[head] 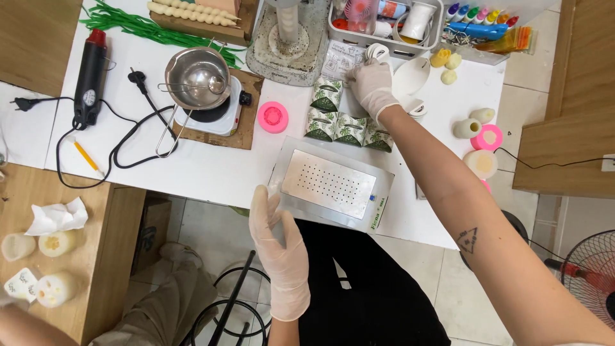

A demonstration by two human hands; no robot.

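The gloved right hand point(371, 86) presses light, crushable leaf-print packets point(327, 94) far; the left hand point(277, 237) rests flat, ungripping, on the rigid perforated metal plate point(330, 184).

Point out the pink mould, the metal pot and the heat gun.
Pink mould point(273, 117), head view, on its round top face.
Metal pot point(195, 77), head view, on the inside of the bowl.
Heat gun point(89, 80), head view, on the middle of its black body.

Right hand point(371, 86) reaches forward; left hand point(277, 240) open.
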